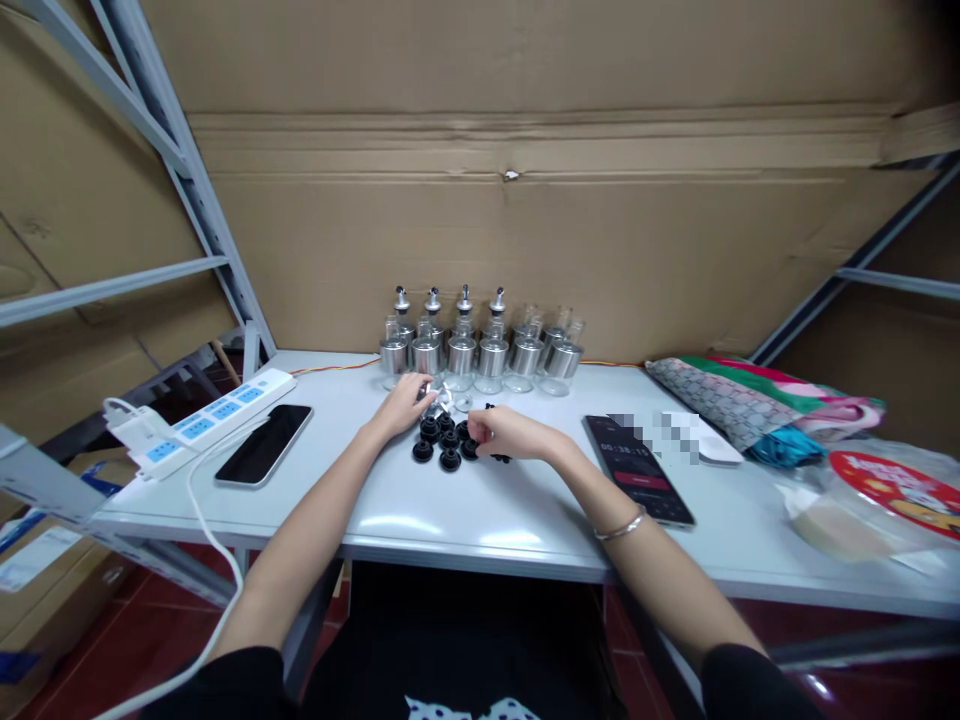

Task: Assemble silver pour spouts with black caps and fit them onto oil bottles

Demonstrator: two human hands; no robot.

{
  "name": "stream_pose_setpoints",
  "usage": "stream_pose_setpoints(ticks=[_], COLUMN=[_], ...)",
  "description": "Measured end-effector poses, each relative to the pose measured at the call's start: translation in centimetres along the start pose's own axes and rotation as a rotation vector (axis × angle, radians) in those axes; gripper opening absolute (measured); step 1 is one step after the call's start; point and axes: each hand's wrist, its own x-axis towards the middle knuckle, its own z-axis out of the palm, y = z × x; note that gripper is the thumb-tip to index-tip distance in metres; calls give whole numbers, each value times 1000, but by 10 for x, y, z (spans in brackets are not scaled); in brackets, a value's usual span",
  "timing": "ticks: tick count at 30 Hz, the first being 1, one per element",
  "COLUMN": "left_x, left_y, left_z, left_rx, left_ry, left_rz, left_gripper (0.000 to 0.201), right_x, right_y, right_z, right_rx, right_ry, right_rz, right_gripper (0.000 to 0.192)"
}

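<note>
1. Now we have both hands out over the white counter (pixel 420 520), meeting at a small cluster of black stoppers (pixel 444 446) just in front of a row of steel-collared glass bottles (pixel 480 350).
2. Our left hand (pixel 405 402) curls loosely over a small clear glass piece (pixel 442 398); we cannot tell whether the fingers actually grip it.
3. Our right hand (pixel 510 432) is pinched closed on a black stopper at the cluster's right edge.
4. The stoppers lie between the two hands, touching the right one, so the right is nearer; the bottles stand directly beyond, four capped on the left.
5. A phone (pixel 264 445) lies well to the left, another phone (pixel 637 468) beside the right wrist.
</note>
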Motion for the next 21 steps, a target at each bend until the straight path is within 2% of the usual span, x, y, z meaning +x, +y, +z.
stream_pose_setpoints(ticks=[3,8,10,12,13,14,18,21], left_x=[0,0,-1,-1,-1,-1,-1,0], left_y=[-1,-3,-4,-4,-5,-5,-6,-5], left_z=[2,3,4,4,4,5,5,5], left_rx=[-5,-19,-18,-27,-37,-47,-66,-62], left_ry=[2,5,5,7,9,10,5,5], left_rz=[-3,1,7,20,29,37,31,13], left_gripper=[29,30,31,32,32,32,30,30], right_x=[2,0,-1,1,2,4,12,15], right_y=[-6,-7,-8,-12,-15,-18,-29,-30], right_z=[5,0,1,6,11,16,34,40], right_rx=[-17,35,45,39,22,-2,-109,-179], right_ry=[33,39,137,206,196,161,-34,-84], right_rz=[-7,-53,-131,-211,-234,-244,-189,-173], right_gripper=[17,16,34,73,89,95,92,97])
